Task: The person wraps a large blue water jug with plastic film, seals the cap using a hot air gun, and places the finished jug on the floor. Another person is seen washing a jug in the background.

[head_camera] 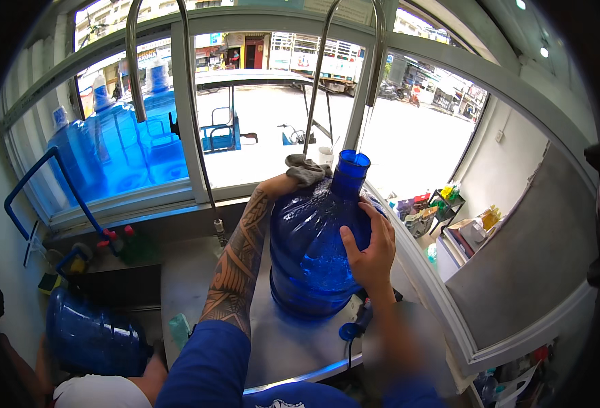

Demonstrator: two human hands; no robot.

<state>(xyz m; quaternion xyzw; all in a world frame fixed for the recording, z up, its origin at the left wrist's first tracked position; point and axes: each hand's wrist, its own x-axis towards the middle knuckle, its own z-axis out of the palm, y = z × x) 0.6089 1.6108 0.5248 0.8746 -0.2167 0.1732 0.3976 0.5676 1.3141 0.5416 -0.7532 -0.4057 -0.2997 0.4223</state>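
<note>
A large blue plastic water jug (315,239) stands upright on the stainless steel counter (279,352). Water runs in a thin stream from a curved metal spout (374,92) into the jug's neck. My left hand (281,185) is at the jug's left shoulder with a grey cloth (307,171); the cloth covers its fingers. Against the jug's right side rests my right hand (374,245), its fingers spread. A dark corded tool with a blue round end (349,331) lies at the jug's lower right.
At lower left, another person's hands hold a blue jug (96,331) over a sink (121,285). A second spout (137,97) hangs at upper left. Filled blue jugs (121,148) stand behind the window. A pale green block (179,329) lies on the counter. A window frame (422,255) borders the right.
</note>
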